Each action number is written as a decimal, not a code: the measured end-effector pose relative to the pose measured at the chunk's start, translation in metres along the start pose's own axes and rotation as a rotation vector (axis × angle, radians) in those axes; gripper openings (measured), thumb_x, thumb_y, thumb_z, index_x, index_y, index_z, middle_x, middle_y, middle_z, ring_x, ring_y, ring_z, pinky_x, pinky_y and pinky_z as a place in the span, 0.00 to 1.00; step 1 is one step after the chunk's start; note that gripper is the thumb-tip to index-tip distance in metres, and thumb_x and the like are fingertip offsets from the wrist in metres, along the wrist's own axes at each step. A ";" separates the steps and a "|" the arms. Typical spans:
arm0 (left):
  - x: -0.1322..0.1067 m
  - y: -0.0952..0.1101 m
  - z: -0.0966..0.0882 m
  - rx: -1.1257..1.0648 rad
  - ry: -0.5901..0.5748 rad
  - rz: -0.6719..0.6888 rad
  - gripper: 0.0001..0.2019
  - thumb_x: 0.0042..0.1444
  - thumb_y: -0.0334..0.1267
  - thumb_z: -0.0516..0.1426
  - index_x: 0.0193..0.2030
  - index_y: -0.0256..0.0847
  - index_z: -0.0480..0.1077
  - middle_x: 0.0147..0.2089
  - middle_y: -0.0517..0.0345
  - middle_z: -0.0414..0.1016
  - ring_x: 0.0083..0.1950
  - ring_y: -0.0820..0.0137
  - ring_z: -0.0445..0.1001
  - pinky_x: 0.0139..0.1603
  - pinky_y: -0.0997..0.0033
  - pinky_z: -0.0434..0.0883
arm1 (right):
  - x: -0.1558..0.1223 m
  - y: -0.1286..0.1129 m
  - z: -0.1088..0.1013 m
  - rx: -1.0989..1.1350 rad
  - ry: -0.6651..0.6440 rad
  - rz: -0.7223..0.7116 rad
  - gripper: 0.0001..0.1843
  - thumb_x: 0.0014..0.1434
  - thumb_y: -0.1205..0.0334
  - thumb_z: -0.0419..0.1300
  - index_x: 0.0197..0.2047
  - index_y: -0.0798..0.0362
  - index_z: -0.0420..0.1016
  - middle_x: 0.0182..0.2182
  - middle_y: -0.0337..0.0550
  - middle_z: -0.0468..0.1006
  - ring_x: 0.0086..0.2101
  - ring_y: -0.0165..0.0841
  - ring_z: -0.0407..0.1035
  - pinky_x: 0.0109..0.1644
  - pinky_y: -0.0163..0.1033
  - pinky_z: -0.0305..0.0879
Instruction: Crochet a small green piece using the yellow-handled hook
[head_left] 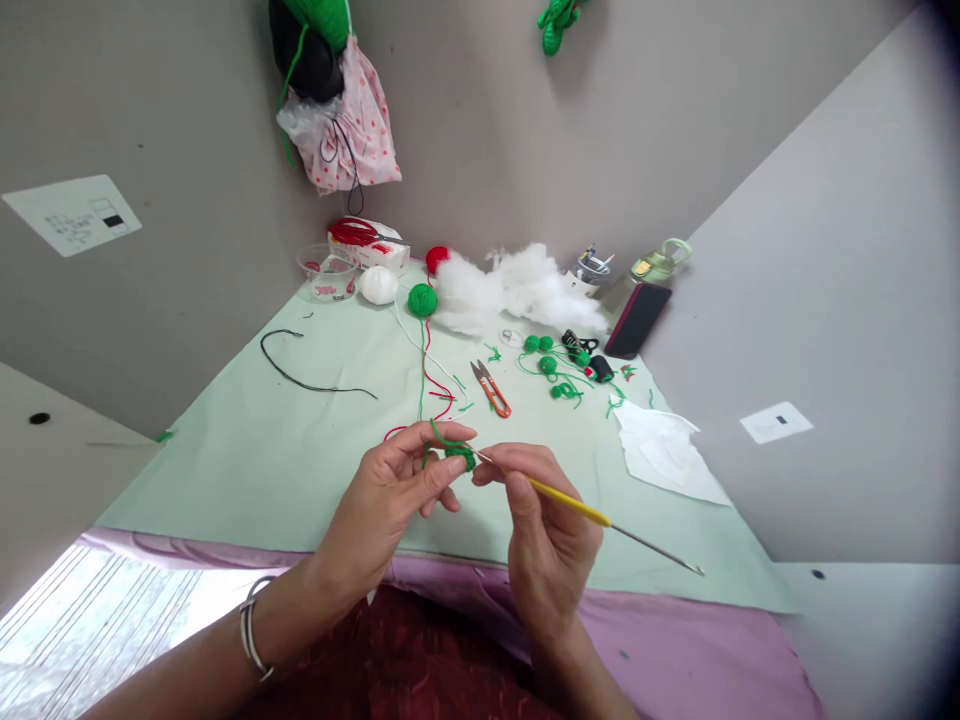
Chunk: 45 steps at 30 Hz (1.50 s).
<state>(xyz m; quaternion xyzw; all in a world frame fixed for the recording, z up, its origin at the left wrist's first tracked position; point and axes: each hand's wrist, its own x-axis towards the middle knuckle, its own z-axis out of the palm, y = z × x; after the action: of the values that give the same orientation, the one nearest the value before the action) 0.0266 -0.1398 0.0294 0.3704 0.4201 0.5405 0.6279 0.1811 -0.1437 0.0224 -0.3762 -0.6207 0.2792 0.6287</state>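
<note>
Between its thumb and fingers my left hand pinches a small green crochet piece. A green strand runs over its index finger and back to the green yarn ball. My right hand is closed around a crochet hook with a yellow grip and metal ends. The hook's near tip meets the crochet piece, though the stitch itself is too small to make out. Its other end points down to the right. Orange thread snips lie on the table just beyond the hands.
White stuffing is heaped at the back, beside white yarn and red yarn. Small green crocheted balls lie to the right, near a leaning phone and white paper. A black cord lies left.
</note>
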 end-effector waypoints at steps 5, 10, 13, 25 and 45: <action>0.000 -0.001 0.000 0.022 0.000 0.059 0.14 0.60 0.41 0.71 0.52 0.49 0.84 0.40 0.61 0.76 0.29 0.78 0.71 0.29 0.76 0.67 | -0.003 -0.001 -0.001 -0.058 0.005 -0.023 0.14 0.73 0.70 0.58 0.49 0.47 0.84 0.36 0.42 0.83 0.38 0.35 0.77 0.42 0.42 0.76; -0.001 0.000 0.001 -0.034 -0.027 0.070 0.24 0.60 0.39 0.71 0.63 0.51 0.78 0.38 0.64 0.73 0.32 0.76 0.70 0.35 0.75 0.73 | -0.003 -0.002 -0.001 -0.019 -0.017 -0.037 0.13 0.73 0.67 0.58 0.48 0.46 0.85 0.35 0.41 0.84 0.40 0.35 0.77 0.44 0.42 0.76; -0.001 0.002 0.001 -0.077 -0.050 -0.008 0.23 0.60 0.40 0.70 0.62 0.51 0.79 0.39 0.63 0.72 0.32 0.77 0.70 0.31 0.77 0.71 | -0.004 0.000 -0.001 0.050 -0.007 -0.009 0.13 0.74 0.66 0.58 0.48 0.45 0.85 0.36 0.41 0.85 0.40 0.35 0.78 0.44 0.43 0.76; -0.001 0.000 -0.002 -0.090 -0.062 -0.060 0.17 0.61 0.42 0.70 0.57 0.53 0.83 0.47 0.62 0.72 0.26 0.84 0.59 0.32 0.77 0.70 | -0.008 0.005 -0.002 0.286 0.047 0.144 0.13 0.76 0.62 0.57 0.48 0.46 0.85 0.41 0.41 0.84 0.37 0.32 0.81 0.42 0.40 0.80; -0.001 -0.001 -0.001 -0.095 -0.061 -0.052 0.14 0.58 0.42 0.71 0.52 0.49 0.85 0.41 0.62 0.72 0.25 0.83 0.57 0.31 0.76 0.72 | -0.006 0.006 -0.003 0.321 0.103 0.250 0.13 0.75 0.58 0.59 0.43 0.48 0.85 0.39 0.40 0.86 0.34 0.30 0.83 0.42 0.37 0.82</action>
<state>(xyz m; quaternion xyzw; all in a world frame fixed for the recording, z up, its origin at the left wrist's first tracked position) 0.0265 -0.1409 0.0281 0.3453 0.3839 0.5321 0.6710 0.1839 -0.1460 0.0144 -0.3591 -0.4840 0.4307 0.6718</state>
